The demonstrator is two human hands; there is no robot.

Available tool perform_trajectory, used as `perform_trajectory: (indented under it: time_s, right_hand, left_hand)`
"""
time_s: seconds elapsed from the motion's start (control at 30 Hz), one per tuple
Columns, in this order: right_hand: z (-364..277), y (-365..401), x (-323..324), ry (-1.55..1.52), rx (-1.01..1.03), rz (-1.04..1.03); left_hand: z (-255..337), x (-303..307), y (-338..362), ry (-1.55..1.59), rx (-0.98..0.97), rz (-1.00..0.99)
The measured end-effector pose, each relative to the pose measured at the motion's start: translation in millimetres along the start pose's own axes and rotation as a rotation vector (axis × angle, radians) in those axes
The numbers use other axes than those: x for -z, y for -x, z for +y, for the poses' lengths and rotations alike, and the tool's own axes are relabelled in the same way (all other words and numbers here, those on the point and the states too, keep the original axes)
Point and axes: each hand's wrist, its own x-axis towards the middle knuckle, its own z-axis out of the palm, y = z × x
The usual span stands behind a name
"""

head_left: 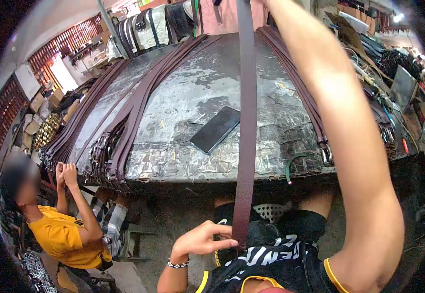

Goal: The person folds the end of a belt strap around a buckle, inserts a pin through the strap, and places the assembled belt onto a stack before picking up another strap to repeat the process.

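Note:
A long dark brown leather belt strap (247, 127) runs from the top edge of the view down to my lap, in front of the table. Near its lower end, my left hand (206, 238) pinches it between thumb and fingers. My right arm (339, 97) is raised high along the right side, and its hand is cut off by the top edge, so its grip is hidden. Behind the strap, a dark smartphone (216, 130) lies on the worn table (183, 105).
Bundles of brown straps (141, 97) lie across the table's left part, with another bundle (295, 78) at the right. A co-worker in a yellow shirt (66, 237) sits at the left, hands at the strap ends. A green curved strip (288, 168) lies by the front edge.

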Motion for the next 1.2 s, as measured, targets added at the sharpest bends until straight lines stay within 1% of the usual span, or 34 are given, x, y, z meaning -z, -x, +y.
perform_trajectory:
  time_s: [0.03, 0.07, 0.17, 0.23, 0.27, 0.37, 0.4, 0.43, 0.47, 0.5, 0.57, 0.6, 0.63, 0.7, 0.73, 0.77, 0.8, 0.83, 0.87, 0.9, 0.97, 1.03, 1.07, 1.1, 1.13, 1.17, 1.2]
  right_hand:
    - [21.5, 2.9, -5.3, 0.035, -0.050, -0.024]
    - [44.6, 10.1, -11.8, 0.062, -0.113, -0.055]
    - [112.7, 26.8, -22.2, 0.096, -0.311, -0.164]
    - [129.1, 38.4, -17.3, 0.027, -0.398, -0.288]
    - [133.7, 41.6, -9.0, 0.069, -0.446, -0.318]
    - [124.1, 45.7, 16.8, 0.201, -0.472, -0.370]
    - [117.0, 45.7, 29.9, 0.237, -0.451, -0.405]
    - [107.3, 50.2, 34.0, 0.278, -0.417, -0.309]
    - [104.2, 39.1, 45.1, 0.296, -0.427, -0.314]
    - [92.5, 40.6, 56.4, 0.268, -0.419, -0.347]
    - [58.8, 56.0, 78.9, 0.167, -0.383, -0.437]
    - [60.4, 36.7, 93.8, 0.274, -0.327, -0.468]
    - [40.9, 48.4, 95.4, 0.356, -0.334, -0.338]
    - [-20.1, 92.2, 97.1, 0.541, -0.432, -0.402]
    - [-32.0, 95.1, 103.7, 0.601, -0.432, -0.498]
    - [-48.1, 112.5, 107.5, 0.696, -0.296, -0.524]
    - [-65.3, 141.4, 106.5, 0.789, -0.161, -0.550]
    - [-74.9, 160.2, 105.1, 0.878, -0.026, -0.579]
    - [-79.0, 162.3, 99.9, 1.022, -0.094, -0.600]
    - [-85.7, 181.5, 99.8, 1.086, 0.005, -0.608]
    - [-107.7, 249.3, 87.7, 1.191, 0.200, -0.634]
    - [-120.0, 311.3, 67.3, 1.088, 0.077, -0.660]
    - [-86.4, 328.8, 63.3, 1.015, 0.274, -0.618]
    - [-52.6, 346.3, 59.3, 0.955, 0.474, -0.570]
    - [-43.3, 376.7, 47.5, 1.142, 0.450, -0.553]
    - [-26.0, 397.2, 38.9, 1.121, 0.499, -0.554]
    - [-17.8, 414.0, 29.5, 1.086, 0.456, -0.585]
  left_hand:
    - [0.9, -1.2, 0.3, 0.030, 0.024, -0.027]
    - [1.5, -3.4, 0.9, 0.063, 0.016, -0.007]
    - [5.4, 4.5, 2.6, 0.040, 0.133, -0.103]
    - [1.4, 0.0, 1.5, 0.070, 0.069, -0.070]
    - [0.6, -2.4, 0.5, 0.073, 0.048, -0.060]
    - [9.6, -9.3, -3.2, 0.131, 0.039, -0.011]
    - [13.6, -10.7, -5.5, 0.160, 0.043, 0.006]
    - [16.0, -11.1, -7.8, 0.178, 0.074, 0.019]
    - [18.7, -10.8, -11.1, 0.196, 0.105, 0.032]
    - [21.4, -10.5, -14.4, 0.214, 0.136, 0.046]
    - [27.4, -10.8, -26.2, 0.282, 0.132, 0.135]
    - [34.9, -8.4, -35.1, 0.301, 0.111, 0.187]
    - [44.8, -4.8, -44.5, 0.319, 0.086, 0.239]
    - [63.2, 10.5, -58.8, 0.442, 0.086, 0.266]
    - [70.4, 15.5, -60.9, 0.521, 0.086, 0.276]
    - [79.0, 19.4, -59.4, 0.610, 0.076, 0.242]
    - [80.0, 18.2, -58.5, 0.600, 0.049, 0.256]
    - [81.3, 14.3, -53.6, 0.596, 0.065, 0.269]
    - [82.7, 10.4, -48.7, 0.592, 0.081, 0.282]
    - [84.1, 6.5, -43.7, 0.588, 0.097, 0.295]
    - [84.7, -3.7, -41.4, 0.631, 0.099, 0.242]
    - [74.1, -4.2, -46.6, 0.567, 0.131, 0.240]
    - [62.0, -3.7, -52.2, 0.612, 0.085, 0.253]
    - [72.5, 3.1, -56.2, 0.636, 0.128, 0.252]
    - [69.4, 9.6, -61.7, 0.641, 0.106, 0.261]
    - [66.8, 16.5, -69.2, 0.640, 0.076, 0.275]
    - [68.7, 22.3, -77.0, 0.608, 0.065, 0.297]
